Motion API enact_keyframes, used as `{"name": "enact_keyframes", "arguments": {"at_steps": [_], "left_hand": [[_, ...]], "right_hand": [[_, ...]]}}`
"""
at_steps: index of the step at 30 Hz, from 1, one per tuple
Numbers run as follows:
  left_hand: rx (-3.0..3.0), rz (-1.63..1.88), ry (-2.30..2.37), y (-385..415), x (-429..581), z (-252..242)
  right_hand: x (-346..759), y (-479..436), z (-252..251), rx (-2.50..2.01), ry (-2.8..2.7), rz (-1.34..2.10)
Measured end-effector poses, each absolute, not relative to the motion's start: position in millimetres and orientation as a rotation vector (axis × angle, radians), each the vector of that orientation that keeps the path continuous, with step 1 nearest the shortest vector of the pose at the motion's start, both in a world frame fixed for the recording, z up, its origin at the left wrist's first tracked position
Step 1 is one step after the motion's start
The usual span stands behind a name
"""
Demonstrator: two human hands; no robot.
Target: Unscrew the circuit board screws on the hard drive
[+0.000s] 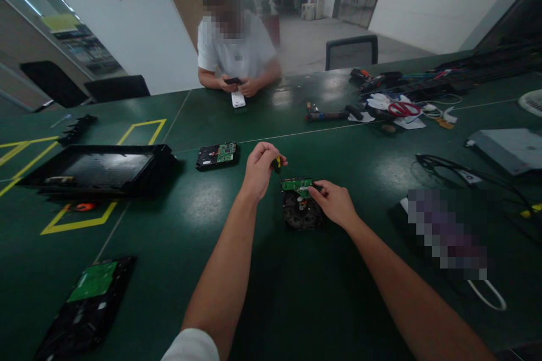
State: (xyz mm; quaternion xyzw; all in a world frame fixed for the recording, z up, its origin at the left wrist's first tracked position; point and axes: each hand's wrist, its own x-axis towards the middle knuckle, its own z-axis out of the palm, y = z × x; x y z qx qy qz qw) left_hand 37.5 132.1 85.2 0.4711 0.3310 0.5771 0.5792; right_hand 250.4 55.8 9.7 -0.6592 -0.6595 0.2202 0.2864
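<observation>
Green and black, a hard drive (301, 215) is lying on the bench (169, 271), a little right of the middle, with its circuit board (292, 184) facing up at the far end. The person's left hand (260, 172) is hanging over the board's far left corner, its grip clasping a small screwdriver (277, 164) with yellow and black on its handle; the tip is showing too dimly to tell whether it is touching. The right hand (336, 203) is grasping the drive's far right edge, its grip pinching between thumb and fingers, the thumb lying over the board.

A second drive (217, 155) is lying farther off to the left, and a third drive (84, 310) is resting at the near left. Between those two, farther left, a black tray (146, 172) is sitting. Across the bench, a person in white (245, 56) is holding a dark phone (232, 80). At the right, a grey box (508, 149) is lying beside a black cable (449, 166).
</observation>
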Motion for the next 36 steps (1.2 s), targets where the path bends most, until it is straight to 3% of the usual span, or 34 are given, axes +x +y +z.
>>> {"name": "enact_keyframes", "arguments": {"at_steps": [36], "left_hand": [[1.201, 1.271, 0.776, 129.0, 36.4, 88.1]], "right_hand": [[251.0, 55.9, 9.9, -1.743, -1.79, 0.568]]}}
